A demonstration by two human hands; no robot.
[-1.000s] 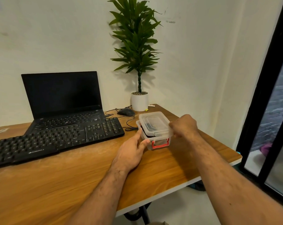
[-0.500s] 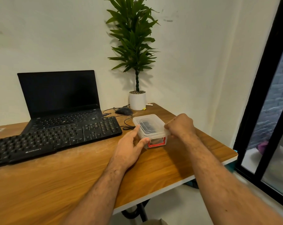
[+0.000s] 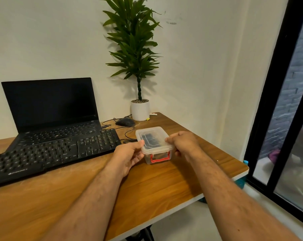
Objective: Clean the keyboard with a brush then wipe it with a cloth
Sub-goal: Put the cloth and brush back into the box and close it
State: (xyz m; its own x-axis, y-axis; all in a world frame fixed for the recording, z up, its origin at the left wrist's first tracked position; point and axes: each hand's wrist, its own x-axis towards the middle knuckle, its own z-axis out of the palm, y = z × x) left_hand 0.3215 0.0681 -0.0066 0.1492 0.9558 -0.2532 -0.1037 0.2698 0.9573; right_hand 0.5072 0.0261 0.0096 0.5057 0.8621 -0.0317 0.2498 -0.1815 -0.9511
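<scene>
A black keyboard [image 3: 48,154] lies on the wooden desk [image 3: 43,202] in front of a laptop. To its right stands a small clear plastic box [image 3: 153,142] with a clear lid and a red clasp at its front. Something dark lies inside; I cannot tell what. My left hand [image 3: 127,157] grips the box's left side, thumb on the lid's edge. My right hand [image 3: 183,143] grips the lid's right edge with curled fingers. No brush or cloth shows in the open.
An open black laptop [image 3: 51,108] stands behind the keyboard. A black mouse [image 3: 125,122] with its cable and a potted plant [image 3: 140,109] sit at the desk's back corner. The desk's right edge [image 3: 241,171] drops off near a black-framed glass door [image 3: 275,101].
The box's lid sat tilted and raised a second ago and now lies flat on the box. Both hands closed in on the box's two sides; my left thumb moved onto the lid.
</scene>
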